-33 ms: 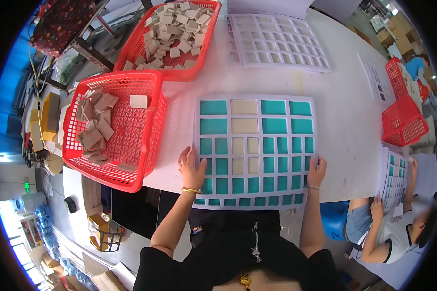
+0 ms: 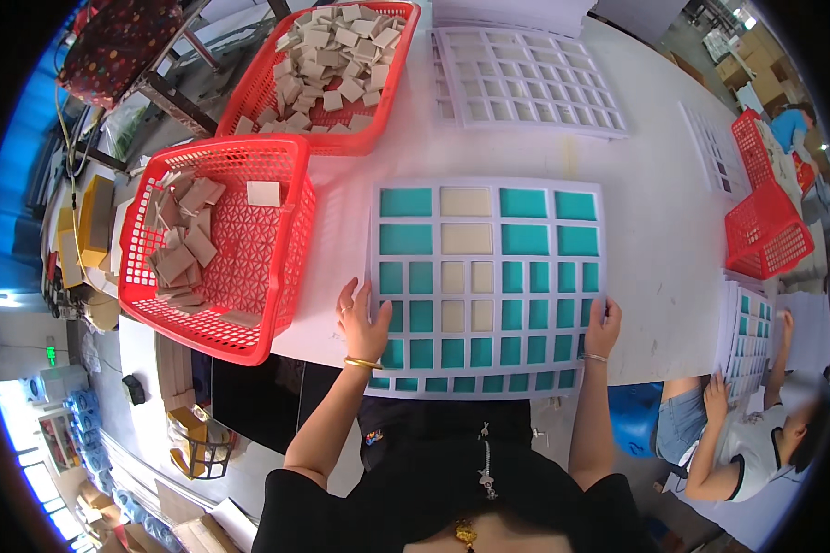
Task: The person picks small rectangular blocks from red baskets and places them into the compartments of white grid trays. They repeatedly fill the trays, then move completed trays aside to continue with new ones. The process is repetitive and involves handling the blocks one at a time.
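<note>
A white grid frame (image 2: 493, 262) lies flat before me, its compartments showing teal and, in one column area, cream. It rests on a second similar frame, whose lower edge (image 2: 475, 395) sticks out towards my body. My left hand (image 2: 365, 330) is at the left side, thumb against the frame's edge and other fingers spread apart over the table. At the right side, my right hand (image 2: 601, 330) grips the edge with bent fingers. The undersides of both hands are hidden.
Left of the frame stands a red plastic basket (image 2: 290, 249) with several pale flat tiles (image 2: 180, 263). A fuller red basket (image 2: 392, 92) is behind it. White grid frames (image 2: 535, 78) lie at the far side. At right, a person (image 2: 747, 452) handles another frame (image 2: 749, 341) near red baskets (image 2: 767, 230).
The upper frame has shifted very slightly to the right over the lower one. Both hands stay at its sides almost unmoved.
</note>
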Available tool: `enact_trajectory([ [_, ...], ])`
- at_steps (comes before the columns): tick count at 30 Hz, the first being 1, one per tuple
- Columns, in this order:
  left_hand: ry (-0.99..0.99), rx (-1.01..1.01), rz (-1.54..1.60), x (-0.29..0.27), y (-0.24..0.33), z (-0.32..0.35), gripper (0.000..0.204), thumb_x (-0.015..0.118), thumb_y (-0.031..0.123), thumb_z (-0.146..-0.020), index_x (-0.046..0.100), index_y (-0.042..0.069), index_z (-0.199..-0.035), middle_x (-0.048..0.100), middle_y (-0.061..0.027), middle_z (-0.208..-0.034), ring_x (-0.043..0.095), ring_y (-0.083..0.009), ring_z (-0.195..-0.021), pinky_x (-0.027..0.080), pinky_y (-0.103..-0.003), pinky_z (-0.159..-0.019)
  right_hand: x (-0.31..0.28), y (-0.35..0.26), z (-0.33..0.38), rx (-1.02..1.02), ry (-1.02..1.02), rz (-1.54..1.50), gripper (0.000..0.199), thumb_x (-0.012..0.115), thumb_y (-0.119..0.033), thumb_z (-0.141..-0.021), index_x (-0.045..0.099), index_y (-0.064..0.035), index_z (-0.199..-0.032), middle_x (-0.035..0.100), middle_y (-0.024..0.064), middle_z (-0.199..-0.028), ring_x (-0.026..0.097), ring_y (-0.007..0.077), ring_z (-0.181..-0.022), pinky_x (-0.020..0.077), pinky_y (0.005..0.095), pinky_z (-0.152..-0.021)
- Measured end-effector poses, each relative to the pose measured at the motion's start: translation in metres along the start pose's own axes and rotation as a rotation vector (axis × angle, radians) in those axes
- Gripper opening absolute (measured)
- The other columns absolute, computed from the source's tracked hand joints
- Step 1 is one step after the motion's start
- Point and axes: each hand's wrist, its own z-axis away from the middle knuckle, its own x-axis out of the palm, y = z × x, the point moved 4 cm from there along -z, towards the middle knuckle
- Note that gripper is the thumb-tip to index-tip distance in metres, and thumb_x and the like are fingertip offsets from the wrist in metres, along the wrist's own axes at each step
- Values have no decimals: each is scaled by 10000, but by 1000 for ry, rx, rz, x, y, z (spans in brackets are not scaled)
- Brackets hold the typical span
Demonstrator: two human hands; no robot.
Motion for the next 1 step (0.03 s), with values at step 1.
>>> enact_trajectory([
  [1, 3, 4, 3, 0, 1, -1, 614, 682, 249, -786, 462, 110, -1342, 362, -147, -1422, 268, -381, -1333, 250, -583, -1027, -1, 22, -5, 10, -34, -248, 384, 621, -297, -902, 575, 2, -1139, 585, 177, -1146, 541, 285, -1083, 403, 405, -969],
])
